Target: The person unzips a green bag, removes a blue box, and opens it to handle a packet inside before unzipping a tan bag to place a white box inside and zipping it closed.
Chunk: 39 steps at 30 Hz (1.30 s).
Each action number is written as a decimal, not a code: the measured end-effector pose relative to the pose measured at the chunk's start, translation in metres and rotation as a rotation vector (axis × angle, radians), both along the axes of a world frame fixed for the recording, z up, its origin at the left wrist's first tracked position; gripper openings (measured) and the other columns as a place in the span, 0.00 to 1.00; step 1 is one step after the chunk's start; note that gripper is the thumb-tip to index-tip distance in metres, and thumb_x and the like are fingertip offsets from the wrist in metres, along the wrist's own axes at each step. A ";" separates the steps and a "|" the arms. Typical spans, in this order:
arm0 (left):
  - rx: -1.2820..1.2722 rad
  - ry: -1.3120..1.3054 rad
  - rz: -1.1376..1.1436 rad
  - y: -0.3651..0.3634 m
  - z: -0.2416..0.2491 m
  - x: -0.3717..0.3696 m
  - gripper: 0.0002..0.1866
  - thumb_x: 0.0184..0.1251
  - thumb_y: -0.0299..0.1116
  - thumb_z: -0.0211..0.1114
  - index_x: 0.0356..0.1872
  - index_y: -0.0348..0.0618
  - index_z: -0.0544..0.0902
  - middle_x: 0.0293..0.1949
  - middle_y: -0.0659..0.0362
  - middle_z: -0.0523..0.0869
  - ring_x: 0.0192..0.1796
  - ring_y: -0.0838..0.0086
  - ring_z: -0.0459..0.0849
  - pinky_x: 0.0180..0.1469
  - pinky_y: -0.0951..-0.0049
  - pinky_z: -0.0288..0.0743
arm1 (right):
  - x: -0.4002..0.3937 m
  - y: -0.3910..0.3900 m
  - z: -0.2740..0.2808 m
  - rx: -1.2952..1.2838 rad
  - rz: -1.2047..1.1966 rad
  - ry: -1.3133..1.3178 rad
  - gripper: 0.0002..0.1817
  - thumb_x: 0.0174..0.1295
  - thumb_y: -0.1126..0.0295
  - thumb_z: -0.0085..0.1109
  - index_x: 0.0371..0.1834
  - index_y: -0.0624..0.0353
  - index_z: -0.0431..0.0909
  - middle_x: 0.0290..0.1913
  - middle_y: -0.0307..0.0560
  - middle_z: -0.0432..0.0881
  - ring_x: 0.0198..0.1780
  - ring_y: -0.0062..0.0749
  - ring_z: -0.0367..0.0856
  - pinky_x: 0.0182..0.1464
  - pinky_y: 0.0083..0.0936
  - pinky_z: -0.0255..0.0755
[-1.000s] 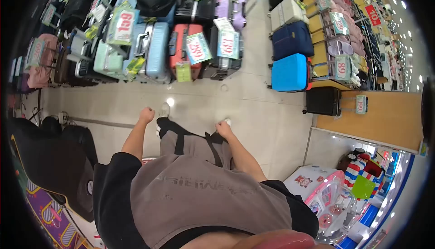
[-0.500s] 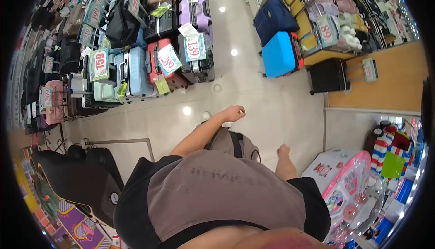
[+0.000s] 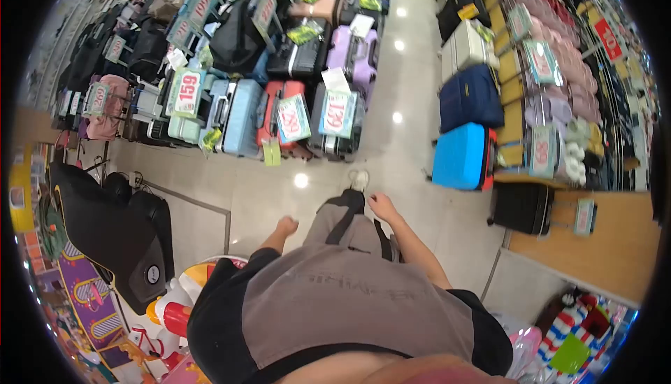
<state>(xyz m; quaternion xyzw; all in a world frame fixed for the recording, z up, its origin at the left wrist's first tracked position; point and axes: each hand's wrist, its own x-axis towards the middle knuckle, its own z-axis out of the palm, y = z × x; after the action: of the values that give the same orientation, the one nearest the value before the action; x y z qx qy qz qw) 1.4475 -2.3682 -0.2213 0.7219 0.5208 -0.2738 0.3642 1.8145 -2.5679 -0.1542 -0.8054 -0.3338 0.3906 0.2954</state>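
My left hand (image 3: pixel 287 226) hangs beside my left hip over the tiled floor, its fingers loosely curled with nothing visible in them. In front of my right thigh, my right hand (image 3: pixel 382 206) is also loosely closed and appears to hold nothing. Both hands are apart from all goods. Nearest ahead stand a dark suitcase (image 3: pixel 323 143) with a 139 price sign (image 3: pixel 336 113), a red suitcase (image 3: pixel 278 91) and a light blue suitcase (image 3: pixel 241 118). A bright blue suitcase (image 3: pixel 458 157) is forward and right of my right hand.
A tiled aisle (image 3: pixel 397 97) runs forward between luggage rows. A black suitcase (image 3: pixel 522 208) stands by a wooden panel (image 3: pixel 608 258) at right. On the left is a black massage chair (image 3: pixel 115 233); colourful toys (image 3: pixel 570 335) lie at lower right.
My left hand has swung back to my side and my right hand has swung forward. I have advanced; the luggage appears nearer, and the pink-and-white toy machine has mostly passed behind my right arm.
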 end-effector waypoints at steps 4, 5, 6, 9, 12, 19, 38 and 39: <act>-0.174 -0.036 -0.173 0.006 0.017 0.006 0.24 0.64 0.47 0.57 0.32 0.31 0.88 0.43 0.37 0.88 0.51 0.49 0.87 0.54 0.54 0.79 | 0.091 0.002 -0.016 -0.234 -0.035 -0.031 0.15 0.64 0.64 0.56 0.37 0.69 0.83 0.30 0.54 0.86 0.31 0.38 0.87 0.40 0.35 0.80; -0.164 -0.055 -0.228 0.016 -0.001 0.028 0.24 0.64 0.47 0.57 0.32 0.32 0.88 0.43 0.37 0.88 0.50 0.49 0.87 0.54 0.54 0.79 | 0.111 -0.005 -0.020 -0.275 -0.014 -0.076 0.15 0.64 0.65 0.56 0.37 0.70 0.83 0.29 0.54 0.86 0.31 0.38 0.87 0.39 0.34 0.80; -0.162 -0.063 -0.283 0.017 -0.026 0.044 0.24 0.65 0.48 0.57 0.32 0.33 0.89 0.43 0.38 0.88 0.50 0.50 0.87 0.54 0.55 0.79 | 0.128 -0.014 -0.024 -0.324 0.006 -0.112 0.15 0.64 0.66 0.56 0.37 0.71 0.83 0.29 0.55 0.86 0.30 0.38 0.86 0.39 0.33 0.80; -0.072 -0.010 -0.285 0.034 -0.025 0.131 0.23 0.63 0.50 0.60 0.35 0.37 0.90 0.42 0.42 0.89 0.48 0.48 0.88 0.51 0.56 0.81 | 0.168 -0.033 -0.041 -0.248 -0.252 0.114 0.15 0.63 0.68 0.55 0.36 0.74 0.82 0.28 0.55 0.86 0.31 0.36 0.86 0.37 0.30 0.80; -0.023 -0.199 -0.258 0.075 -0.010 0.242 0.19 0.60 0.41 0.66 0.46 0.37 0.85 0.49 0.41 0.87 0.53 0.43 0.84 0.54 0.52 0.78 | 0.190 -0.027 -0.014 -0.045 -0.564 0.238 0.16 0.62 0.69 0.54 0.35 0.76 0.82 0.29 0.54 0.85 0.31 0.36 0.86 0.37 0.28 0.79; -0.179 -0.550 0.415 0.135 0.089 0.414 0.15 0.62 0.38 0.60 0.41 0.39 0.87 0.37 0.45 0.90 0.44 0.56 0.89 0.48 0.59 0.80 | 0.261 0.019 -0.053 -0.342 0.045 -0.105 0.19 0.62 0.59 0.58 0.34 0.69 0.84 0.32 0.62 0.86 0.37 0.50 0.87 0.44 0.44 0.78; -0.151 -0.063 -0.393 0.119 0.002 0.597 0.19 0.66 0.43 0.57 0.45 0.37 0.86 0.46 0.37 0.86 0.51 0.43 0.85 0.53 0.50 0.79 | 0.688 -0.012 -0.024 -0.173 -0.572 -0.052 0.17 0.56 0.61 0.58 0.32 0.67 0.86 0.34 0.64 0.86 0.39 0.56 0.87 0.46 0.45 0.78; -0.127 -0.068 -0.428 0.132 0.006 0.619 0.19 0.66 0.42 0.57 0.45 0.37 0.86 0.46 0.37 0.86 0.51 0.43 0.85 0.53 0.50 0.79 | 0.703 -0.034 -0.050 -0.154 -0.674 0.037 0.17 0.58 0.60 0.57 0.28 0.66 0.85 0.30 0.60 0.87 0.37 0.50 0.88 0.44 0.42 0.78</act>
<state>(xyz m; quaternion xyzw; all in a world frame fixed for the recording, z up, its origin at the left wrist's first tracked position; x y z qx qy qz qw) 2.0666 -2.2360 -0.2155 0.8003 0.3248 -0.3529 0.3599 2.5178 -2.6024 -0.2045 -0.8832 -0.0131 0.3096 0.3521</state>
